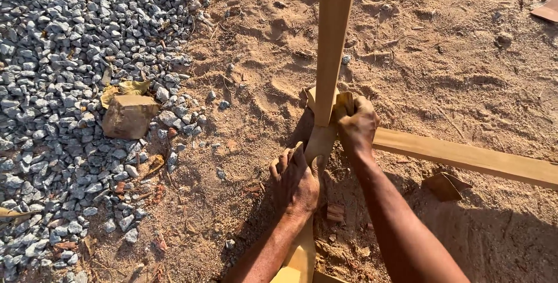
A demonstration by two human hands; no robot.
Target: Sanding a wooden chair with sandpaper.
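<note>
Fingers of the left hand [295, 181] lie spread and pressed flat on a pale wooden plank [302, 248] that runs from the bottom edge of the view up toward the joint, its long axis pointing away from the person. Just beyond, the right hand [356, 125] has its fingers curled tight around the foot of an upright wooden post [332, 39], where that post meets the planks on the ground; exactly what the fingertips clamp there is hard to tell, since the knuckles hide it. The right hand is the nearer of the two to the post, touching it, while the left sits just below the joint. A second plank [465, 156] stretches off to the right across the sandy ground [442, 56]. Left of the hands, a brown stone block [129, 115] rests at the edge of a grey gravel heap [70, 56]. No packages, labels or signs show anywhere.
</note>
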